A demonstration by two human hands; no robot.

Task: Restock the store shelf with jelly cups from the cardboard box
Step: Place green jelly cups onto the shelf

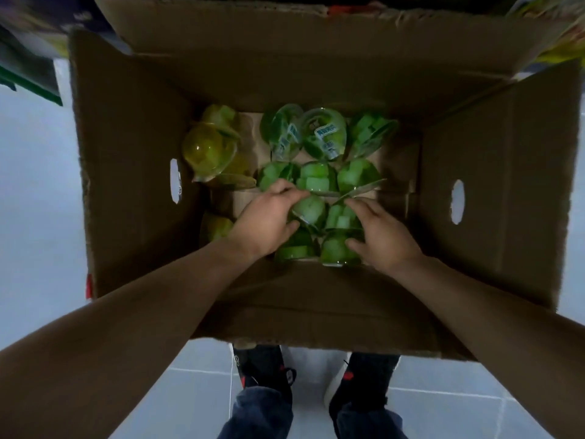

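While you lean over the open cardboard box, both of your hands are down inside it among the jelly cups. Your left hand curls its fingers over the top of one pale green cup, thumb against its side. Your right hand lies with fingers spread and lightly bent over the green cups at the near edge of the pile; you cannot tell whether it actually grips one.

Count the stock: roughly eleven green cups sit in a cluster at the middle of the box floor, though overlap and blur make the number uncertain. Three or four yellow cups lie apart to the left, against the box wall.

Each cup is a clear plastic dome with pale cubes set in tinted jelly. Two at the far side are tipped over, showing foil lids with blue-green print too blurred to read.

Four flaps of the box stand open, and an oval hand-hole is cut in each side wall. It rests on a pale tiled floor, just beyond your two dark shoes. Coloured packaging shows at the upper left and right corners.
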